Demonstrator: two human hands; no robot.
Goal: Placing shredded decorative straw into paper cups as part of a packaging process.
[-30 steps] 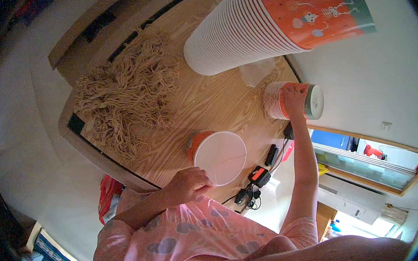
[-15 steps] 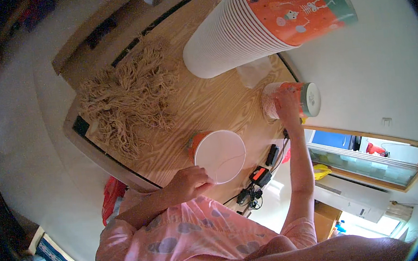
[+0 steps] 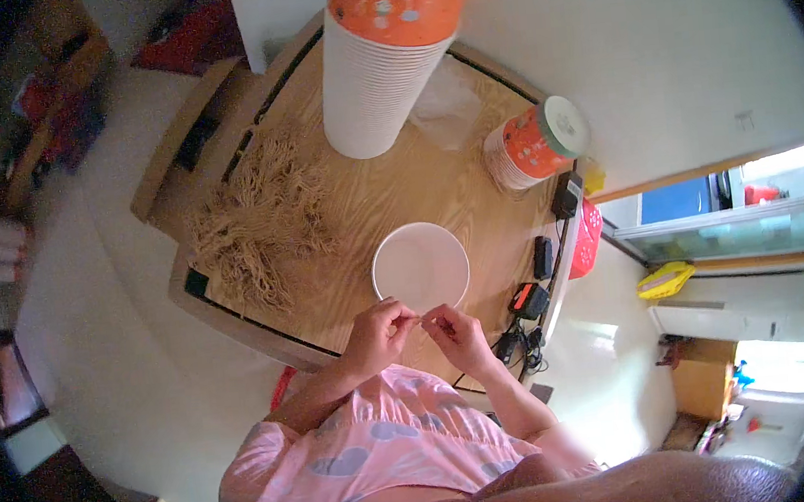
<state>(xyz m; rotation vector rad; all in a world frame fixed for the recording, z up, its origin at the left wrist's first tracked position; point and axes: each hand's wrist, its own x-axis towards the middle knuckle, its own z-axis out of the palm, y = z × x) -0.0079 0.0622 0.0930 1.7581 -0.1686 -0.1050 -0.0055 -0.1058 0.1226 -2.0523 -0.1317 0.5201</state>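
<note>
Here a thin strand (image 3: 420, 318) runs level between both hands.

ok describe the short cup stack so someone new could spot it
On the wooden table, look to the far right edge by the white wall. The short cup stack lies tilted on its side there, orange-patterned with a pale round end showing, unlike the tall upright stack beside it.

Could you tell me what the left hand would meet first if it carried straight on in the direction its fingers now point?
The left hand points toward the right hand; their fingertips nearly meet just below the white bowl, so it would probably meet the right hand's fingertips first, though depth is unclear.
</note>
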